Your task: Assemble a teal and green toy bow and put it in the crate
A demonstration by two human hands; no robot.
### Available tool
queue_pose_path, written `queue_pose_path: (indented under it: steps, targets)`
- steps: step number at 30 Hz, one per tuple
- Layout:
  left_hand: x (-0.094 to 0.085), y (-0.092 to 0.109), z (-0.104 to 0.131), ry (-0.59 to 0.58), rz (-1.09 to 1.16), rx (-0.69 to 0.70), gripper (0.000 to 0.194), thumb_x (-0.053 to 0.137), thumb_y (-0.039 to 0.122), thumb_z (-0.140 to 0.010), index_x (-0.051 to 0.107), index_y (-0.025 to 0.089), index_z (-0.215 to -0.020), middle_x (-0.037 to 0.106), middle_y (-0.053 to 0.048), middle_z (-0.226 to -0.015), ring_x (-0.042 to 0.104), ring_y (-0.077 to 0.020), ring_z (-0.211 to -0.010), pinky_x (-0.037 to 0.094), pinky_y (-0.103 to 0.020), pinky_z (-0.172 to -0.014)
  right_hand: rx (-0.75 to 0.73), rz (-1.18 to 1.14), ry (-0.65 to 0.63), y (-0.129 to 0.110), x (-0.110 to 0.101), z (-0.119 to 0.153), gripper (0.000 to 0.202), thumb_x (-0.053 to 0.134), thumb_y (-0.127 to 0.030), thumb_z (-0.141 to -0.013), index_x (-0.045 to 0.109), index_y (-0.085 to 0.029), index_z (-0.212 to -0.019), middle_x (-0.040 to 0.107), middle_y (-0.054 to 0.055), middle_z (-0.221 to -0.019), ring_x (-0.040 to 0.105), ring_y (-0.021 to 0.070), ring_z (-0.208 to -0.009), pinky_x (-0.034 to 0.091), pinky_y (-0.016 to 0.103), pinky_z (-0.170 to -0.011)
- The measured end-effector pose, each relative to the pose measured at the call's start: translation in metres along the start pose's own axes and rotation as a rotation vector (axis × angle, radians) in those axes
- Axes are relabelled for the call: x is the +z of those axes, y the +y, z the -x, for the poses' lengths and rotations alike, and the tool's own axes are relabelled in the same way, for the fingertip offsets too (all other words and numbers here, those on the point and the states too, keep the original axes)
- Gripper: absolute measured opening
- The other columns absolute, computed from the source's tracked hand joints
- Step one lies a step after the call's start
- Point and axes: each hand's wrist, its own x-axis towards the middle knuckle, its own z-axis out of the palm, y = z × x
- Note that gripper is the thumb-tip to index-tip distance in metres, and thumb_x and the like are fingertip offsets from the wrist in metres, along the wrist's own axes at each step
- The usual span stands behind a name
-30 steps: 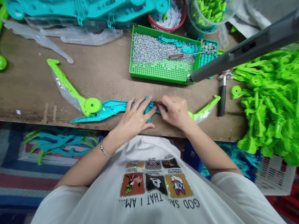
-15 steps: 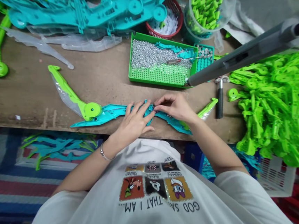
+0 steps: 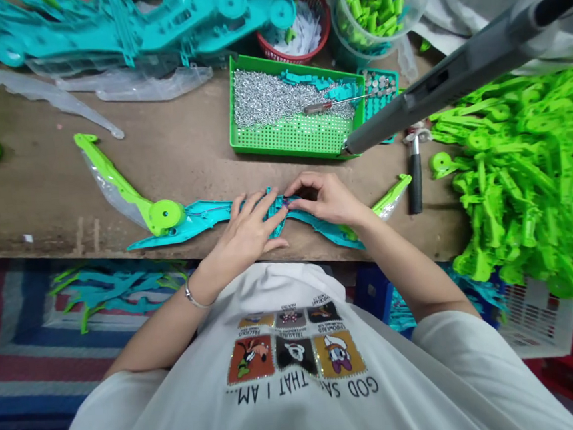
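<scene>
A long turquoise plastic part (image 3: 209,216) lies along the table's near edge, with a thin wire running in its left half. Joined to its left end is a lime-green piece (image 3: 166,215) with a round disc and a clear plastic edge. Another lime-green piece (image 3: 390,196) sticks out at its right end. My left hand (image 3: 253,224) rests over the middle of the turquoise part, fingers spread. Close beside it, my right hand (image 3: 323,202) pinches thumb and forefinger together at the part's middle. What is between those fingertips is too small and hidden to make out.
Behind the hands stands a green tray (image 3: 280,145) of screws with a screwdriver (image 3: 324,106) on top. A grey power screwdriver (image 3: 436,88) slants in from the right. A hammer (image 3: 414,177) lies beside heaped lime-green parts (image 3: 529,187). Turquoise parts (image 3: 149,26) lie at the back.
The whole view has shifted slightly. Both hands stay at the same spot on the turquoise part, and the right fingers remain pinched.
</scene>
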Motion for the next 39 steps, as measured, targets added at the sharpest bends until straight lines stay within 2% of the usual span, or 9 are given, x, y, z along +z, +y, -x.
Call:
queue_pose_path:
  steps: [5, 9, 16, 19, 21, 26, 31, 36, 39]
  targets:
    - [0.002, -0.004, 0.002, 0.010, -0.014, 0.030, 0.061, 0.079, 0.044, -0.084, 0.063, 0.018, -0.137, 0.049, -0.024, -0.156, 0.047, -0.0396, -0.143, 0.036, -0.061, -0.116, -0.029, 0.126, 0.038, -0.007, 0.003, -0.002, 0.004, 0.072, -0.018, -0.081, 0.071, -0.018, -0.085, 0.074, 0.003, -0.087, 0.065, 0.0163, -0.079, 0.051, 0.031, -0.077]
    - [0.001, -0.005, 0.004, 0.015, -0.009, 0.053, 0.063, 0.078, 0.045, -0.085, 0.061, 0.018, -0.139, 0.050, -0.024, -0.154, 0.046, -0.0395, -0.144, 0.036, -0.060, -0.117, -0.052, 0.170, 0.036, -0.009, 0.005, -0.003, 0.006, 0.069, -0.013, -0.080, 0.070, -0.019, -0.083, 0.073, 0.003, -0.087, 0.064, 0.0166, -0.079, 0.051, 0.031, -0.077]
    - [-0.006, 0.000, -0.001, -0.029, -0.007, -0.001, 0.054, 0.075, 0.039, -0.089, 0.063, 0.021, -0.138, 0.048, -0.022, -0.157, 0.050, -0.0387, -0.139, 0.039, -0.061, -0.114, -0.032, 0.088, 0.043, -0.006, 0.007, -0.003, 0.006, 0.068, -0.019, -0.081, 0.069, -0.018, -0.087, 0.075, 0.003, -0.088, 0.067, 0.0171, -0.079, 0.054, 0.033, -0.078]
    - [-0.007, 0.001, -0.002, -0.027, -0.016, -0.010, 0.048, 0.070, 0.037, -0.092, 0.064, 0.021, -0.137, 0.048, -0.022, -0.156, 0.051, -0.0392, -0.137, 0.041, -0.061, -0.111, -0.009, -0.050, 0.020, -0.005, -0.006, 0.001, 0.013, 0.066, -0.026, -0.084, 0.069, -0.019, -0.094, 0.077, 0.004, -0.094, 0.070, 0.0179, -0.083, 0.057, 0.034, -0.079]
    - [-0.007, 0.001, -0.002, -0.021, -0.016, -0.013, 0.046, 0.068, 0.036, -0.093, 0.065, 0.021, -0.137, 0.049, -0.023, -0.156, 0.052, -0.0398, -0.136, 0.043, -0.061, -0.108, 0.001, -0.065, 0.074, -0.004, -0.022, 0.010, 0.015, 0.062, -0.028, -0.087, 0.069, -0.019, -0.097, 0.077, 0.005, -0.098, 0.070, 0.0187, -0.087, 0.057, 0.034, -0.081]
    - [0.000, 0.000, -0.003, 0.029, 0.019, -0.025, 0.043, 0.066, 0.033, -0.093, 0.067, 0.021, -0.135, 0.051, -0.022, -0.154, 0.052, -0.0397, -0.134, 0.044, -0.060, -0.106, 0.103, 0.137, 0.242, -0.004, -0.052, 0.048, 0.015, 0.059, -0.024, -0.087, 0.071, -0.018, -0.093, 0.077, 0.004, -0.089, 0.069, 0.0180, -0.079, 0.054, 0.031, -0.073]
    - [0.003, 0.001, -0.012, 0.081, 0.011, -0.032, 0.042, 0.064, 0.033, -0.095, 0.066, 0.020, -0.134, 0.051, -0.023, -0.152, 0.051, -0.0390, -0.133, 0.045, -0.061, -0.106, 0.078, 0.255, 0.260, -0.001, -0.034, 0.067, 0.009, 0.065, -0.023, -0.085, 0.072, -0.020, -0.090, 0.077, 0.005, -0.090, 0.070, 0.0210, -0.083, 0.053, 0.035, -0.080]
    - [0.003, 0.001, -0.017, 0.096, -0.047, -0.007, 0.044, 0.065, 0.035, -0.095, 0.066, 0.019, -0.135, 0.052, -0.022, -0.151, 0.054, -0.0374, -0.128, 0.048, -0.056, -0.104, 0.045, 0.439, 0.358, 0.003, -0.005, 0.061, 0.008, 0.069, -0.029, -0.087, 0.069, -0.021, -0.086, 0.074, 0.008, -0.091, 0.065, 0.0263, -0.089, 0.050, 0.044, -0.087]
    - [0.002, 0.001, -0.017, 0.092, -0.059, -0.004, 0.045, 0.065, 0.035, -0.095, 0.064, 0.018, -0.136, 0.052, -0.022, -0.153, 0.054, -0.0379, -0.129, 0.048, -0.056, -0.104, 0.068, 0.493, 0.404, 0.004, 0.005, 0.058, 0.006, 0.068, -0.026, -0.087, 0.068, -0.021, -0.085, 0.073, 0.009, -0.090, 0.064, 0.0270, -0.088, 0.049, 0.045, -0.087]
